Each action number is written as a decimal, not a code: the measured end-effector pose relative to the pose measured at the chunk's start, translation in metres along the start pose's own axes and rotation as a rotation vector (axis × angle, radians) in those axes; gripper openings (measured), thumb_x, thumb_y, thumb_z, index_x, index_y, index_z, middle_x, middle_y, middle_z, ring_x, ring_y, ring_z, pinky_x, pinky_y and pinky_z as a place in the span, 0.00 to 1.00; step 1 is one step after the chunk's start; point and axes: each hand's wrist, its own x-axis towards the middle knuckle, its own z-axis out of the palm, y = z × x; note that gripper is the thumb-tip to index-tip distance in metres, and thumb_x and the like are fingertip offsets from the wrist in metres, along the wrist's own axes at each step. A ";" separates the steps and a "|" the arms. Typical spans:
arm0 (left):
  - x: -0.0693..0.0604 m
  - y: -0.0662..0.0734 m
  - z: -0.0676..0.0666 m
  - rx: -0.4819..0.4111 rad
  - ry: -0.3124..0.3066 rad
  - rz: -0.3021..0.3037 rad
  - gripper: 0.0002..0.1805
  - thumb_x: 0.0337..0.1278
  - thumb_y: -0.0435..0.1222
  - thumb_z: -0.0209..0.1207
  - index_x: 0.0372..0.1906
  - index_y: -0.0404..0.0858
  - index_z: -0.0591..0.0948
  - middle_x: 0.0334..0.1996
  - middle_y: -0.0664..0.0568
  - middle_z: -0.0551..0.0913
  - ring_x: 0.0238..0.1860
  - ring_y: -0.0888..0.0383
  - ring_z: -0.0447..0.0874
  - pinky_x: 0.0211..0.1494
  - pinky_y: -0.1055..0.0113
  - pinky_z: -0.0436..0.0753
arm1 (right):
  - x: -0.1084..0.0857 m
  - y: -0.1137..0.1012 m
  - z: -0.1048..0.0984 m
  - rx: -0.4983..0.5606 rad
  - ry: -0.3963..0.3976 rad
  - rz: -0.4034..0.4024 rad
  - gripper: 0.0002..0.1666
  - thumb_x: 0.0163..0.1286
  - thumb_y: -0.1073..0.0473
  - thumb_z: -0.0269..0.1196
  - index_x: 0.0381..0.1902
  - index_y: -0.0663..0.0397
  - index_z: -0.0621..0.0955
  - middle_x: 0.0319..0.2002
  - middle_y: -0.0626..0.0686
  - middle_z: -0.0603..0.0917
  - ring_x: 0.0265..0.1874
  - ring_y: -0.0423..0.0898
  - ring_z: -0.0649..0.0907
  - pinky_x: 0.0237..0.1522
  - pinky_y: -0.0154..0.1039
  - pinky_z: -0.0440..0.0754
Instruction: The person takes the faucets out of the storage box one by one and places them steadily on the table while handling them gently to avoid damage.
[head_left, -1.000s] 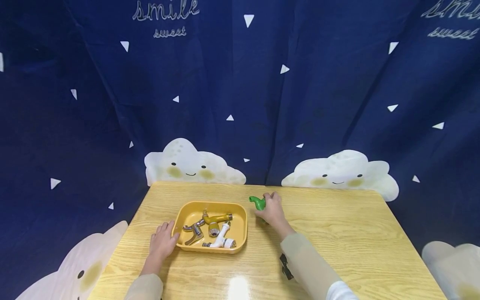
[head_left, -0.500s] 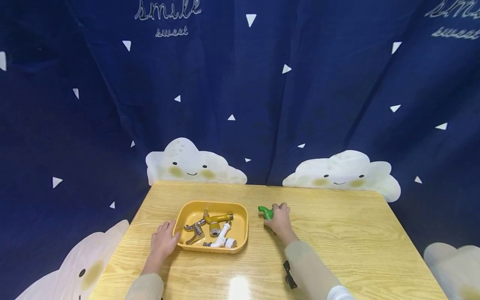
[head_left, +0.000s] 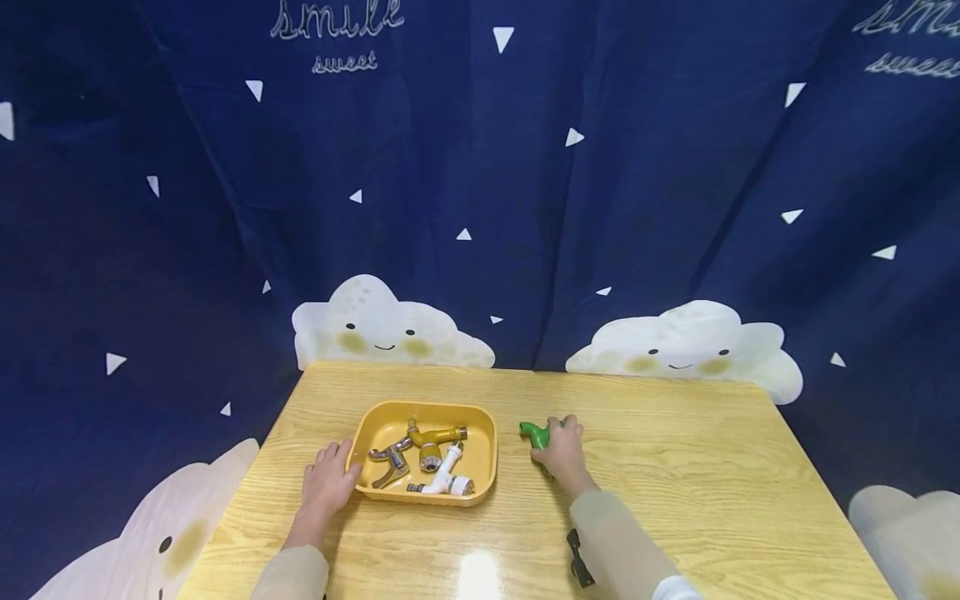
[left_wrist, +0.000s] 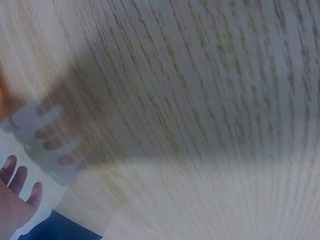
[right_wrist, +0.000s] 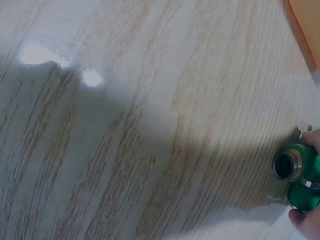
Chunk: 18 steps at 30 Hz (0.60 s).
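In the head view my right hand (head_left: 562,453) grips a green faucet (head_left: 537,435) just right of the yellow tray (head_left: 495,457). Its curved spout points left, and my hand hides much of the body. The right wrist view shows the faucet's threaded brass inlet (right_wrist: 289,164) between thumb and fingers, close to the tabletop. At the tray's left wall my left hand (head_left: 327,477) rests with fingers loosely extended, its thumb at the rim. Inside the tray lie a chrome faucet (head_left: 395,459), a gold-coloured faucet (head_left: 441,436) and a white faucet (head_left: 444,473).
The wooden table (head_left: 675,467) extends right of the hand and in front of the tray. A dark blue curtain (head_left: 480,167) with clouds hangs along its back edge. Beside my right sleeve a small black object (head_left: 577,558) shows partly.
My right hand has moved right and nearer to me with the green faucet, away from the tray, slowing in the last half second. My left hand has stayed at the tray.
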 end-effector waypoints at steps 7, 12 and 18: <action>0.000 0.001 0.000 -0.003 -0.002 -0.004 0.29 0.61 0.43 0.46 0.64 0.34 0.63 0.57 0.34 0.67 0.58 0.38 0.61 0.53 0.38 0.63 | -0.003 -0.001 0.003 -0.029 0.023 -0.030 0.42 0.48 0.53 0.72 0.56 0.70 0.70 0.51 0.70 0.63 0.47 0.61 0.65 0.39 0.46 0.76; 0.001 0.000 0.001 -0.002 0.006 -0.005 0.29 0.61 0.43 0.46 0.64 0.34 0.63 0.57 0.34 0.67 0.58 0.38 0.61 0.53 0.38 0.63 | -0.006 0.000 0.008 -0.105 0.072 -0.090 0.42 0.49 0.50 0.71 0.55 0.71 0.71 0.50 0.71 0.64 0.48 0.63 0.66 0.42 0.47 0.76; 0.001 -0.001 0.001 0.005 0.012 -0.005 0.28 0.60 0.43 0.47 0.63 0.34 0.64 0.56 0.35 0.68 0.57 0.38 0.62 0.53 0.38 0.64 | -0.007 -0.001 0.011 -0.204 0.111 -0.142 0.42 0.49 0.46 0.70 0.54 0.71 0.71 0.49 0.71 0.66 0.47 0.63 0.68 0.45 0.48 0.75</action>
